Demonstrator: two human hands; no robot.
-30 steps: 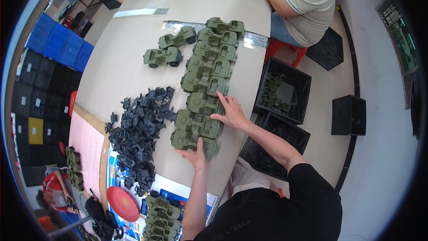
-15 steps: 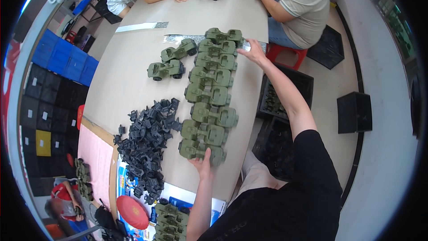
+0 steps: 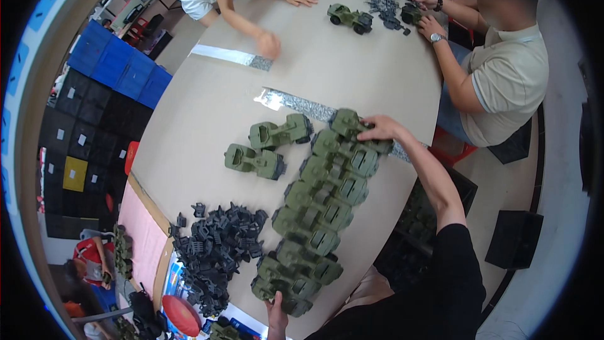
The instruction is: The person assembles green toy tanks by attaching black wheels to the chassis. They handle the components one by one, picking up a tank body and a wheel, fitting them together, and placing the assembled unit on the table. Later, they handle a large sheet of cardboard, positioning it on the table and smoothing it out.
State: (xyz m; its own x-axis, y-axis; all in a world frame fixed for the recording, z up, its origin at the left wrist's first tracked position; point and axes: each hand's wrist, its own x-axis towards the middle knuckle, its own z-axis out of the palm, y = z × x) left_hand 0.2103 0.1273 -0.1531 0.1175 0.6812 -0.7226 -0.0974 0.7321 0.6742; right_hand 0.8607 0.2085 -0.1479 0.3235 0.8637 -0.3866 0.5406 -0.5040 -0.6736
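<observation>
A close-packed row of olive-green toy jeeps (image 3: 314, 204) slants across the table, from its far end at the right to the near end at the left. At the near end, my left hand (image 3: 275, 318) grips the last jeep, its thumb against the side and the other fingers mostly hidden. My right hand (image 3: 382, 129) is closed over the farthest jeep, fingers resting on its body. Left of the row stand two more green jeeps with black wheels, a farther one (image 3: 280, 132) and a nearer one (image 3: 253, 162). A heap of small black plastic parts (image 3: 220, 252) lies beside the row's near end.
Silvery tape strips (image 3: 296, 102) cross the table (image 3: 352, 69). Across it, one person's blurred hand (image 3: 268, 45) hovers near a strip; at right, a seated person (image 3: 503, 69) handles dark parts. A red round lid-like object (image 3: 181, 315) is at lower left; a black bin (image 3: 514, 239) stands right.
The whole view has shifted, and the row now slants more. My right hand has come from beside the far jeep to over it. The person across has stretched an arm over the table.
</observation>
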